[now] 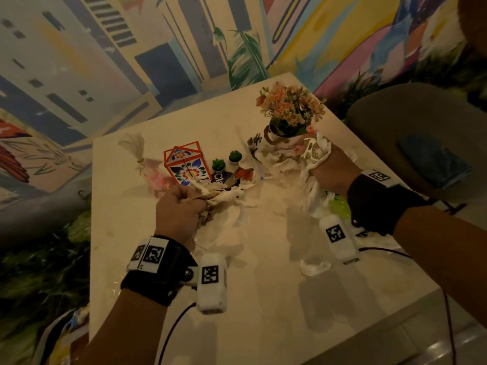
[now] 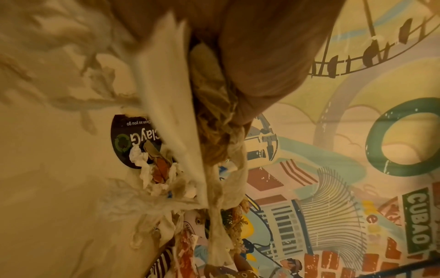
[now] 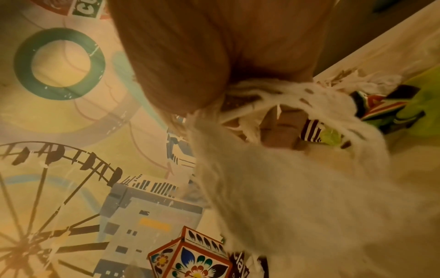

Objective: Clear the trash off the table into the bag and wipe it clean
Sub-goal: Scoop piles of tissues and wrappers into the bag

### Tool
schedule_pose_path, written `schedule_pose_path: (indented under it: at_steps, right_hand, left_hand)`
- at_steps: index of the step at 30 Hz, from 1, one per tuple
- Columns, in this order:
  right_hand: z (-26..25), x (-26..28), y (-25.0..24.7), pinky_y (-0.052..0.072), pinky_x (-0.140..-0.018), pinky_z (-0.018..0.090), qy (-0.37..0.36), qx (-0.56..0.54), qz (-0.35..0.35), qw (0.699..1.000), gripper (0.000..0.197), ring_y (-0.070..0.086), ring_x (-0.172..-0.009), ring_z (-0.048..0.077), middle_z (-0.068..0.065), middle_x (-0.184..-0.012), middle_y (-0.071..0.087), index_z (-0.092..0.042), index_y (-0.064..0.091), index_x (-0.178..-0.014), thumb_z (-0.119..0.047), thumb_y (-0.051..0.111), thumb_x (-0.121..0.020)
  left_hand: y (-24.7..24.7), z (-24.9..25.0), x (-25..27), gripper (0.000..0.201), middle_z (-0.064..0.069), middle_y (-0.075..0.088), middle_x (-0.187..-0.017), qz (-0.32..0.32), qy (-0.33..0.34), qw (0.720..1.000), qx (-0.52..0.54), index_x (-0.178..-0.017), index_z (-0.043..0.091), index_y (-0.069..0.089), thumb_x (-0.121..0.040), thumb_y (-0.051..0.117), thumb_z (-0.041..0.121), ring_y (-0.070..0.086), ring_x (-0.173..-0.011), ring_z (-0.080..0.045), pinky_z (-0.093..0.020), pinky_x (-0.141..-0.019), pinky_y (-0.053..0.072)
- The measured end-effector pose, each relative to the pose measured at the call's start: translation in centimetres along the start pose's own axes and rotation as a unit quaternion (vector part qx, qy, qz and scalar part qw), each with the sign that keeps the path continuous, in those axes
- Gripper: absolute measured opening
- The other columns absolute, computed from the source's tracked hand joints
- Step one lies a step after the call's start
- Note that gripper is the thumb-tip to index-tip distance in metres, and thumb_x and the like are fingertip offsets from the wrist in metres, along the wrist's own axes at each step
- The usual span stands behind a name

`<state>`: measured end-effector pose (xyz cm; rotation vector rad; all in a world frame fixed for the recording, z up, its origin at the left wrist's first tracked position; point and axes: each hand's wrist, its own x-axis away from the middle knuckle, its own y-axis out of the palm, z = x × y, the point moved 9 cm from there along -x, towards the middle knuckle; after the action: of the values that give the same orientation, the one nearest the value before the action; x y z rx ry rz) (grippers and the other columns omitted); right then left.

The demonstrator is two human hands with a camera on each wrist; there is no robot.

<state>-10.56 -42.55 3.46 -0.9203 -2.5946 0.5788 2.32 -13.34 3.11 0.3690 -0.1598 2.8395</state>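
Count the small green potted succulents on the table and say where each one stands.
2. One small green potted succulent stands just right of the orange floral paper box; the other is slightly farther back, to its right. Tissue litter might hide more.

We see a dim scene under warm, yellowish light. On the table (image 1: pixel 263 299) soft shadows of the arms fall near us. The head view bends strongly at its edges, curving the mural wall (image 1: pixel 79 75), and its corners darken. Both wrist views carry an amber cast; the crumpled tissues (image 3: pixel 297 197) close to the right wrist lens are smeared and out of focus.
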Motion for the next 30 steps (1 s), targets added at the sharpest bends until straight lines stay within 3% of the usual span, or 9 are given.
schedule_pose_path:
  at_steps: [3, 12, 15, 18, 20, 23, 25, 27, 30]
  right_hand:
    - [-0.5, 0.4, 0.2, 0.043, -0.105, 0.048, -0.001, -0.007, -0.003, 1.0, 0.044, 0.056, -0.118, 0.028, 0.012, -0.124, 0.061, -0.013, 0.056, -0.123, -0.01, 0.066, -0.081]
    - [-4.4, 1.9, 1.8, 0.054, -0.088, 0.048, -0.021, -0.016, -0.043, 0.999, 0.028, 0.066, -0.096, 0.027, 0.009, -0.104, 0.07, -0.017, 0.066, -0.108, -0.014, 0.059, -0.081]
    - [-6.8, 3.0, 4.2, 0.054, -0.087, 0.034, -0.058, 0.001, -0.099, 0.993, 0.029, 0.062, -0.099, 0.021, 0.009, -0.111, 0.067, -0.011, 0.061, -0.118, -0.004, 0.054, -0.091]
    - [-7.9, 3.8, 7.5, 0.049, -0.068, 0.017, -0.076, 0.044, -0.145, 0.986, 0.028, 0.06, -0.083, 0.008, 0.015, -0.111, 0.066, -0.003, 0.057, -0.121, -0.003, 0.05, -0.094]
    - [-9.1, 4.7, 9.8, 0.052, -0.065, 0.015, -0.093, 0.044, -0.169, 0.98, 0.028, 0.062, -0.078, 0.008, 0.014, -0.108, 0.067, -0.007, 0.059, -0.12, -0.002, 0.047, -0.095]
    - [-11.3, 6.3, 13.8, 0.055, -0.082, 0.044, -0.09, 0.005, -0.182, 0.979, 0.025, 0.066, -0.095, 0.033, 0.02, -0.108, 0.068, -0.012, 0.062, -0.113, -0.001, 0.049, -0.094]
    - [-13.1, 7.2, 17.0, 0.057, -0.072, 0.034, -0.088, -0.031, -0.189, 0.978, 0.021, 0.066, -0.08, 0.033, 0.021, -0.093, 0.067, -0.012, 0.063, -0.1, 0.003, 0.049, -0.093]
    - [-15.4, 8.7, 20.9, 0.05, -0.052, 0.018, -0.101, -0.046, -0.206, 0.972, 0.019, 0.061, -0.06, 0.012, 0.015, -0.083, 0.064, -0.01, 0.062, -0.097, 0.004, 0.049, -0.093]
    - [-19.3, 11.2, 28.5, 0.047, -0.053, 0.021, -0.132, -0.052, -0.253, 0.957, 0.023, 0.062, -0.071, 0.011, 0.016, -0.094, 0.068, -0.013, 0.061, -0.111, -0.003, 0.049, -0.094]
  left_hand:
    - [-0.3, 0.1, 0.2, 0.037, -0.009, 0.05, -0.06, 0.003, 0.009, 1.0, 0.006, -0.061, 0.016, 0.047, -0.071, 0.054, -0.019, 0.05, -0.058, -0.021, -0.04, -0.065, 0.05]
    - [-2.0, 1.1, 1.4, 0.036, -0.005, 0.051, -0.047, -0.001, -0.002, 0.999, 0.045, -0.066, 0.013, 0.042, -0.076, 0.047, -0.022, 0.049, -0.033, -0.013, -0.021, -0.039, 0.045]
    - [-3.8, 0.6, 1.0, 0.036, -0.01, 0.049, -0.053, 0.004, -0.013, 0.998, 0.059, -0.063, 0.014, 0.043, -0.075, 0.048, -0.02, 0.049, -0.046, -0.02, -0.03, -0.051, 0.048]
    - [-6.2, -0.1, 0.4, 0.036, -0.01, 0.05, -0.056, 0.008, -0.027, 0.997, 0.076, -0.062, 0.013, 0.044, -0.076, 0.048, -0.021, 0.049, -0.055, -0.022, -0.036, -0.061, 0.047]
    - [-8.4, -0.4, 0.0, 0.036, -0.005, 0.052, -0.049, 0.013, -0.024, 0.997, 0.077, -0.062, 0.013, 0.045, -0.077, 0.047, -0.02, 0.05, -0.05, -0.021, -0.033, -0.058, 0.048]
    - [-13.1, -0.8, -0.6, 0.037, 0.0, 0.052, -0.046, 0.029, -0.009, 0.997, 0.067, -0.062, 0.013, 0.043, -0.08, 0.047, -0.019, 0.05, -0.045, -0.017, -0.024, -0.046, 0.045]
    - [-17.0, -1.1, -0.9, 0.037, -0.003, 0.05, -0.05, 0.04, -0.005, 0.997, 0.068, -0.062, 0.013, 0.041, -0.081, 0.046, -0.019, 0.048, -0.044, -0.016, -0.021, -0.042, 0.043]
    - [-21.4, -1.7, -1.4, 0.037, -0.009, 0.046, -0.058, 0.053, -0.003, 0.997, 0.061, -0.063, 0.013, 0.04, -0.081, 0.046, -0.019, 0.046, -0.049, -0.019, -0.024, -0.045, 0.043]
    - [-29.3, -3.0, -2.1, 0.034, -0.011, 0.047, -0.064, 0.08, -0.005, 0.996, 0.032, -0.065, 0.013, 0.042, -0.08, 0.05, -0.017, 0.047, -0.056, -0.021, -0.031, -0.054, 0.044]
